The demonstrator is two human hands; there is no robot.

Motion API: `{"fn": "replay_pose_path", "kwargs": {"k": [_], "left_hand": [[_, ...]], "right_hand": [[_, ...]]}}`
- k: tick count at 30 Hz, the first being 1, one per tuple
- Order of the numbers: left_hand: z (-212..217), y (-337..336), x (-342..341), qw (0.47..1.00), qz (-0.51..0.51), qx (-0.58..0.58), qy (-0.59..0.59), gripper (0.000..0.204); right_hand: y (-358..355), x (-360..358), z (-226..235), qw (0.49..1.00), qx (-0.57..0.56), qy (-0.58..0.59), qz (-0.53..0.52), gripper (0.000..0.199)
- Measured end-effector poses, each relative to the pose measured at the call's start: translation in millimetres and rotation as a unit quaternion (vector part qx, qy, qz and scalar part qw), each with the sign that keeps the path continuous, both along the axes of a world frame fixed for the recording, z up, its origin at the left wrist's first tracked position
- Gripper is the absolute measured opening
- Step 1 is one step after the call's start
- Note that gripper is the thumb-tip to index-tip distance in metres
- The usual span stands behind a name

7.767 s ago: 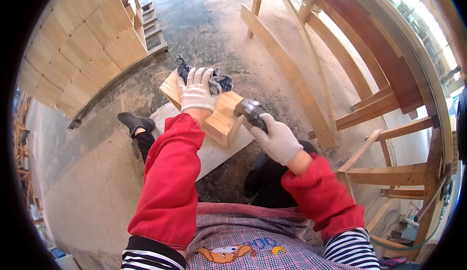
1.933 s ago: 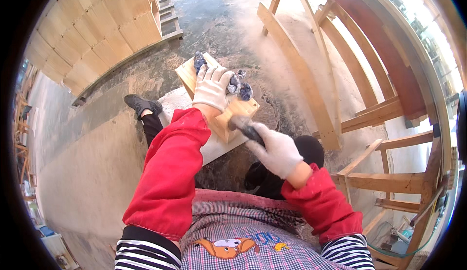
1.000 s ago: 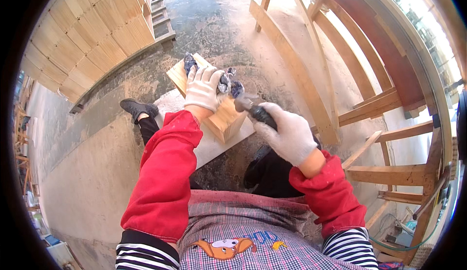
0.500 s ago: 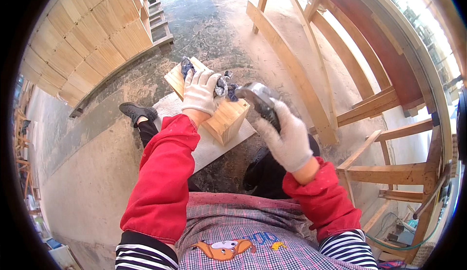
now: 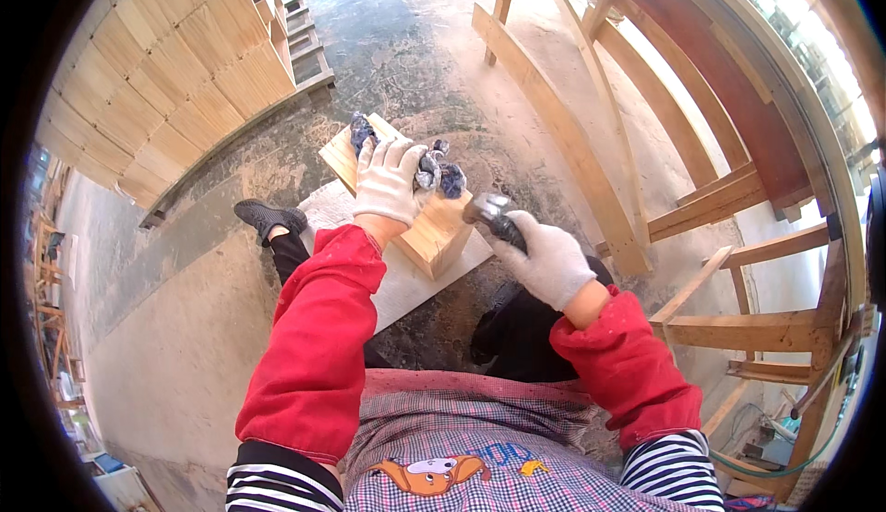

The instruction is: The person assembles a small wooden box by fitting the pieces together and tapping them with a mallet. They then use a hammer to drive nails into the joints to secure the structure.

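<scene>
A pale wooden box-like piece (image 5: 436,240) stands on a white sheet (image 5: 403,292) in front of me. A dark-blue and silvery crumpled bundle (image 5: 443,176) lies across its top, poking out on both sides of my left hand. In a white glove, my left hand (image 5: 388,180) grips this bundle from above, its fingers bent over it; what is under the palm is hidden. My gloved right hand (image 5: 546,261) is closed around the black handle of a hammer (image 5: 492,212). Its silvery head is beside the box's near right edge, with a small gap.
Stacked wooden boxes (image 5: 171,60) stand on a pallet (image 5: 309,50) at the far left. On the right is a wooden frame (image 5: 572,133) with slanting beams and a reddish board (image 5: 711,50). My shoe (image 5: 270,218) rests left of the sheet.
The hammer and my right hand have come down a little toward me, and the head has turned. My left hand stays on the bundle. The whole view has shifted slightly.
</scene>
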State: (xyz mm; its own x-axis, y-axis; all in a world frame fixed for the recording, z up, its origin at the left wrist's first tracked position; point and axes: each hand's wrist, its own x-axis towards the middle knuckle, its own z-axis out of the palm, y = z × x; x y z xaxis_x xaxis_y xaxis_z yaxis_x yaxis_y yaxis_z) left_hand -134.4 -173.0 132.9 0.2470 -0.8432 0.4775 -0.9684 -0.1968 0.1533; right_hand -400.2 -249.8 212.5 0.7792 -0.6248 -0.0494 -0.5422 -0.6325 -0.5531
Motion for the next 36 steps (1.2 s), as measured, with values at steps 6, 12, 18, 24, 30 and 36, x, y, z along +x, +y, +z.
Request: {"fn": "replay_pose_path", "kwargs": {"k": [6, 12, 18, 24, 30, 36], "left_hand": [[-2.6, 1.7, 0.8, 1.0, -0.002, -0.014, 0.028, 0.056], [-7.5, -0.4, 26.0, 0.981, 0.001, -0.053, 0.189, 0.037], [-45.6, 93.7, 81.2, 0.514, 0.052, -0.369, 0.773, 0.026], [-137.6, 135.4, -16.9, 0.809, 0.174, 0.111, 0.55, 0.05], [-110.0, 89.4, -27.6, 0.71, 0.136, -0.154, 0.674, 0.057], [-77.4, 52.0, 39.8, 0.641, 0.137, -0.257, 0.71, 0.07]], "right_hand": [[-3.8, 0.6, 11.9, 0.988, 0.009, -0.141, -0.061, 0.033], [-25.8, -4.1, -45.4, 0.97, 0.139, -0.181, -0.078, 0.032], [-51.5, -6.5, -76.6, 0.847, 0.372, -0.303, -0.229, 0.024], [-56.7, 2.1, -69.5, 0.8, 0.462, -0.243, -0.295, 0.021], [-46.5, 19.6, -78.1, 0.846, 0.397, -0.259, -0.244, 0.033], [-20.6, 71.5, -24.4, 0.891, 0.343, -0.285, -0.088, 0.047]]}}
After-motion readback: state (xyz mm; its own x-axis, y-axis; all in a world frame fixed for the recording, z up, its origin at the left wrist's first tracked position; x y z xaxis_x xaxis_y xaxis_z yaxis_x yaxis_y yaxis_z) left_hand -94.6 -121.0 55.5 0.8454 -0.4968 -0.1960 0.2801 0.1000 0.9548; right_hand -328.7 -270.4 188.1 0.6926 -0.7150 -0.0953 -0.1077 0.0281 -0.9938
